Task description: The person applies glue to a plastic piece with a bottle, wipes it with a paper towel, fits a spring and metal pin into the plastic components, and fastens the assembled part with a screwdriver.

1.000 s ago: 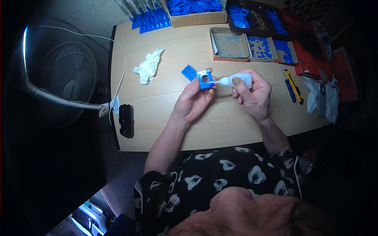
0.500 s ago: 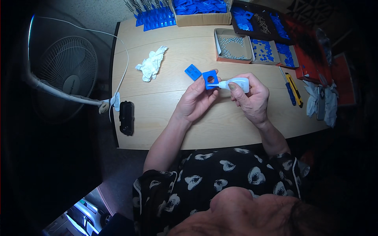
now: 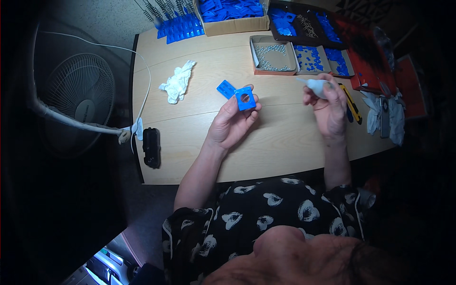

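Note:
A square blue plastic plate with a round hole (image 3: pixel 241 105) is pinched between the thumb and fingers of my left hand (image 3: pixel 228 122). Just behind it, a second blue plastic piece (image 3: pixel 225 88) lies flat on the table, its near end partly covered by the plate. My right hand (image 3: pixel 331 110) is closed round a small white squeeze bottle (image 3: pixel 315 87) with a thin nozzle, held off to the right. The nozzle points left and slightly up, well apart from the plate.
Crumpled white tissue (image 3: pixel 177 83) and a black case (image 3: pixel 152 148) lie on the left. Small open boxes hold metal balls (image 3: pixel 273 57) and blue parts (image 3: pixel 309 60). Behind stands a carton of blue pieces (image 3: pixel 232 27). A yellow cutter (image 3: pixel 352 105) lies right; a fan (image 3: pixel 80 90) stands beyond the table.
My right hand has drawn the squeeze bottle away from the blue plate, to the right and upward. My left hand still holds the plate, nearly in place. The whole view has shifted slightly.

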Available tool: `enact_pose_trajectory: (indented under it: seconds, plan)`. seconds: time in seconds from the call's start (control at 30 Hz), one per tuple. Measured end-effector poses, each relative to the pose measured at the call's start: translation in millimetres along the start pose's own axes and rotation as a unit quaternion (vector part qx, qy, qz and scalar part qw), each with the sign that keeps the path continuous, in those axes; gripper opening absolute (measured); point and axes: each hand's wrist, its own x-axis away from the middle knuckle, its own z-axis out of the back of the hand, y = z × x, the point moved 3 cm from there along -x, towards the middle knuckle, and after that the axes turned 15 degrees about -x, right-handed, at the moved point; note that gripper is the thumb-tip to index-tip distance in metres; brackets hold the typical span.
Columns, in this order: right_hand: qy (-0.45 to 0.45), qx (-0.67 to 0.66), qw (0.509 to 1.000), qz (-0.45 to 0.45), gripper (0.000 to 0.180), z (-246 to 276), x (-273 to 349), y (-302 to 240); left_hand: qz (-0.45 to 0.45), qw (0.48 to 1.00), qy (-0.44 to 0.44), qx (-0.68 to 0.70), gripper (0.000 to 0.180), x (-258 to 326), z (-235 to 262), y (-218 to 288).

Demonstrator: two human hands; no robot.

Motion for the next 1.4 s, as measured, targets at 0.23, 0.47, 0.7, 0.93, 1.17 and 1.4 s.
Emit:
enact_pose_trajectory:
  seconds: [0.23,0.47,0.7,0.93,1.17,1.4]
  plan:
    - [0.114,0.055,0.981,0.145,0.024,68.7,17.5,-45.5,0.000,0.999,-0.017,0.032,0.058,0.7,-4.9,-2.9]
    - [0.220,0.232,0.917,0.236,0.038,124.3,19.5,-73.0,-0.014,0.999,0.003,0.051,0.053,5.8,0.8,-6.8]
    - [0.250,0.322,0.887,0.217,0.043,166.6,3.3,-80.4,0.013,1.000,0.019,0.002,0.054,2.1,-6.4,-12.2]
    - [0.239,0.358,0.849,0.306,0.058,197.1,-33.5,-82.6,0.009,0.999,0.029,-0.035,0.059,1.1,-6.6,-16.5]
    - [0.226,0.380,0.839,0.318,0.067,224.7,-23.7,-81.4,0.000,0.997,0.054,-0.056,0.057,10.5,-9.1,-13.7]
    - [0.118,0.563,0.718,0.391,0.037,75.2,-23.9,-52.6,-0.007,0.996,0.029,-0.084,0.053,21.9,-36.3,11.0]
